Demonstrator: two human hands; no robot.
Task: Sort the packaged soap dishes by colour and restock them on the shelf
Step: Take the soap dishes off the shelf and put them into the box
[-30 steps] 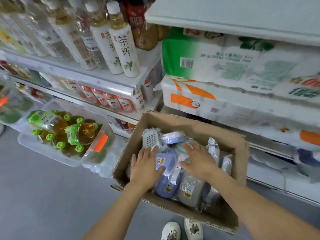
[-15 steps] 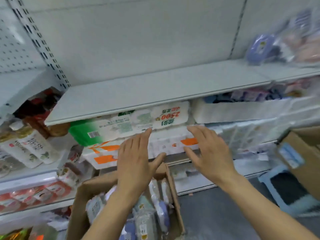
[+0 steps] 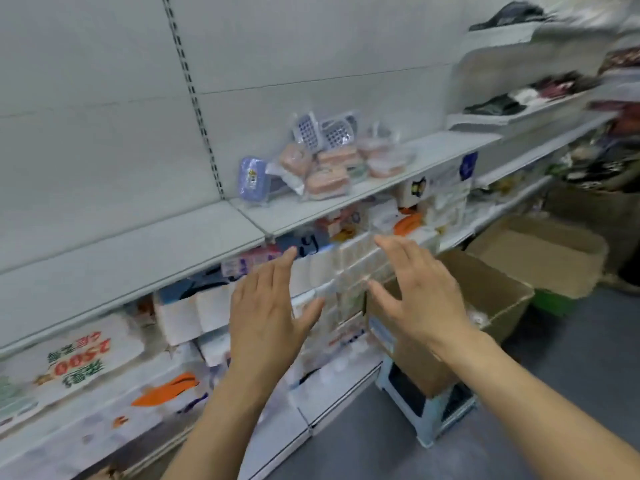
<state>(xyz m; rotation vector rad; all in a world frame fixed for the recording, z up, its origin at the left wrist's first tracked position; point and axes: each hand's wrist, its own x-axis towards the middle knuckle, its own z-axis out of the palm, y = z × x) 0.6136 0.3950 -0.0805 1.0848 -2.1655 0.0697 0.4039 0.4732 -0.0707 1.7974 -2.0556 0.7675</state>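
Note:
On the grey shelf (image 3: pixel 346 206) lies a pile of packaged soap dishes. A blue one (image 3: pixel 252 179) stands upright at the left of the pile. Several pink ones (image 3: pixel 327 176) lie stacked beside it, and two white grid-topped ones (image 3: pixel 323 131) lean against the back wall. My left hand (image 3: pixel 268 315) and my right hand (image 3: pixel 417 291) are raised side by side below the shelf's front edge. Both have straight, spread fingers and hold nothing. Neither touches the shelf or the dishes.
Packs of tissue and paper rolls (image 3: pixel 346 278) fill the shelves below. An open cardboard box (image 3: pixel 485 292) sits on a pale blue stool (image 3: pixel 424 407) to the right, with another open box (image 3: pixel 540 254) behind it. Grey floor runs along the lower right.
My view swung up and to the right, from the box of soap dishes to the shelf with the pile. Both hands lifted out of the box, empty.

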